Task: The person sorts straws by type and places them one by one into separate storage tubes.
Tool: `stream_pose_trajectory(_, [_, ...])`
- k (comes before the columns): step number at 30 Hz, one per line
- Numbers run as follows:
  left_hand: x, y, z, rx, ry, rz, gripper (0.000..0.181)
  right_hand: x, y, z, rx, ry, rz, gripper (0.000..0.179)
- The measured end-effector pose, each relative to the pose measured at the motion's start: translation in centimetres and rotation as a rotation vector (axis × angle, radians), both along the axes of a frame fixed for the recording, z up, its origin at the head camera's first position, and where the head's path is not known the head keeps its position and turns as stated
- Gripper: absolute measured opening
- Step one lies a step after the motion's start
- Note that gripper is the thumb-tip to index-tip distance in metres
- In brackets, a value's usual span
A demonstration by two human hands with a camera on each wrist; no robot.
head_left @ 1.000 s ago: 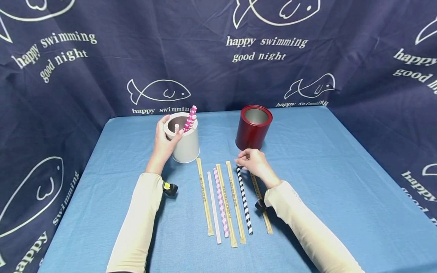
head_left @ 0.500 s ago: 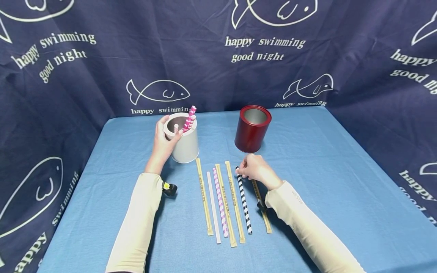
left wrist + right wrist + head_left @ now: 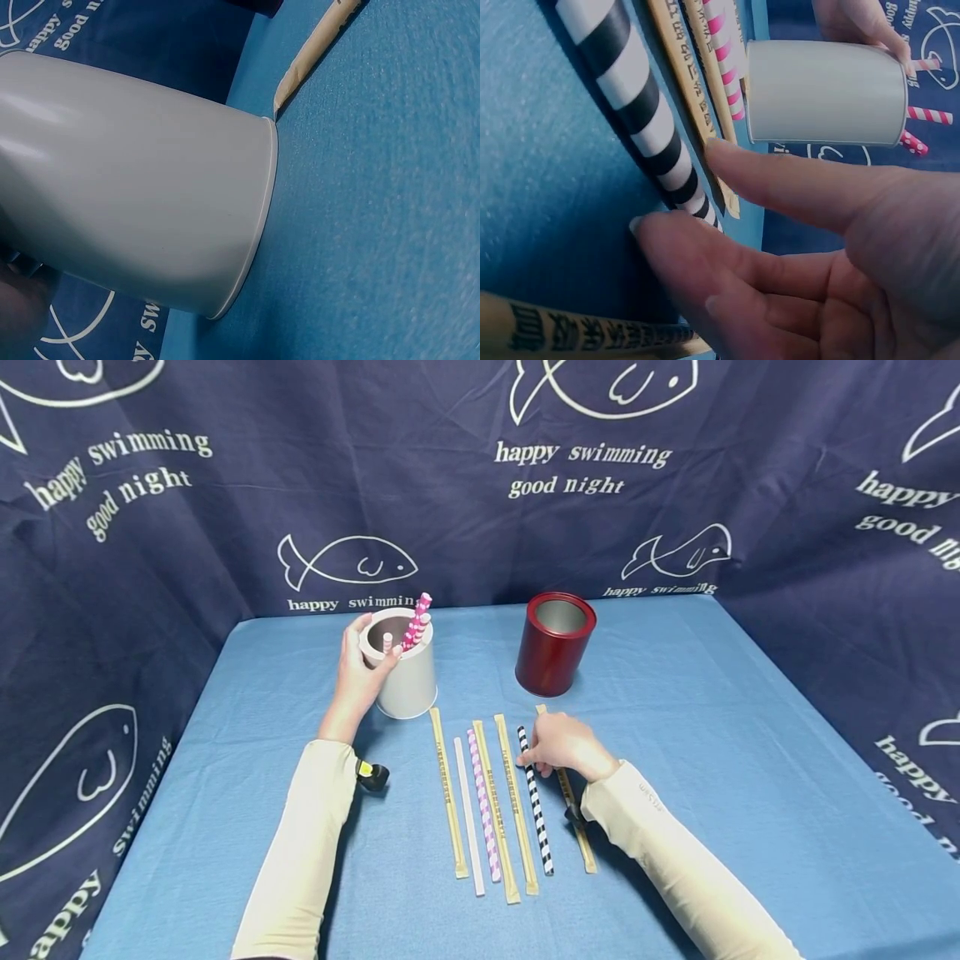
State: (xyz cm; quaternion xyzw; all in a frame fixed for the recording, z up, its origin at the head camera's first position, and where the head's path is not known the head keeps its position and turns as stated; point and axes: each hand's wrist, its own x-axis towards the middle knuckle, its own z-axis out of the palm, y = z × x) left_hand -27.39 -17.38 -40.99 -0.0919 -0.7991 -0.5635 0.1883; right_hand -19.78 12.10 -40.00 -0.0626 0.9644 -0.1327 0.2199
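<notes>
My left hand (image 3: 358,681) grips the rim of a white can (image 3: 411,685), thumb on its near side. Pink-and-white straws and a pink dotted straw (image 3: 418,620) stick out of that can. My right hand (image 3: 566,747) is low over the upper part of a black-and-white striped straw (image 3: 538,822), which lies on the blue cloth. In the right wrist view the straw (image 3: 656,127) runs between thumb and index finger; a gap shows between it and the thumb. A paper-wrapped straw (image 3: 584,852) passes beneath the right hand and wrist, partly hidden.
A red can (image 3: 551,656) stands at the back right. Left of the striped straw lie several straws side by side: paper-wrapped straws (image 3: 450,802), a pale pink straw (image 3: 470,827) and a purple-and-white striped straw (image 3: 486,814). A navy fish-print curtain (image 3: 465,535) hangs behind the table.
My right hand has moved back toward me along the striped straw, from its far end, uncovering that end and the tip of the wrapped straw beside it. The left hand stays on the can.
</notes>
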Motion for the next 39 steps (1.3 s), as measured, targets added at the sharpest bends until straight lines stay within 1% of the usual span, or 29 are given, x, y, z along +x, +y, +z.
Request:
stream_pose_trajectory(6, [0.0, 0.0, 0.0, 0.004, 0.002, -0.003, 0.074, 0.0, -0.2, -0.3, 0.015, -0.024, 0.005, 0.025])
stream_pose_trajectory(11, [0.0, 0.0, -0.1, 0.007, 0.005, 0.003, 0.073, -0.1, 0.0, -0.4, -0.041, -0.039, 0.015, 0.020])
stream_pose_trajectory(14, [0.0, 0.0, -0.1, 0.008, 0.008, 0.003, 0.073, -0.1, 0.2, -0.3, -0.129, -0.044, 0.001, 0.020])
stream_pose_trajectory(17, [0.0, 0.0, -0.1, 0.006, 0.014, 0.003, 0.073, -0.2, 0.5, -0.1, -0.242, -0.033, -0.029, 0.019])
stream_pose_trajectory(22, [-0.1, 0.0, 0.0, 0.005, 0.018, -0.001, 0.073, -0.5, 0.9, 0.2, -0.422, -0.024, -0.096, 0.008])
stream_pose_trajectory(25, [-0.2, 0.0, 0.0, 0.005, 0.016, -0.003, 0.073, -0.7, 1.0, 0.4, -0.492, -0.024, -0.148, 0.007])
stream_pose_trajectory(30, [-0.2, 0.0, -0.1, 0.006, 0.016, 0.002, 0.073, -0.8, 0.9, 0.8, -0.573, -0.017, -0.183, 0.014])
stream_pose_trajectory(34, [-0.2, 0.0, -0.1, 0.006, 0.014, 0.000, 0.073, -0.8, 0.9, 1.0, -0.627, 0.030, -0.209, 0.019])
stream_pose_trajectory(39, [-0.2, 0.0, -0.1, 0.009, 0.014, -0.005, 0.073, -0.9, 0.9, 1.0, -0.731, 0.130, -0.212, 0.022])
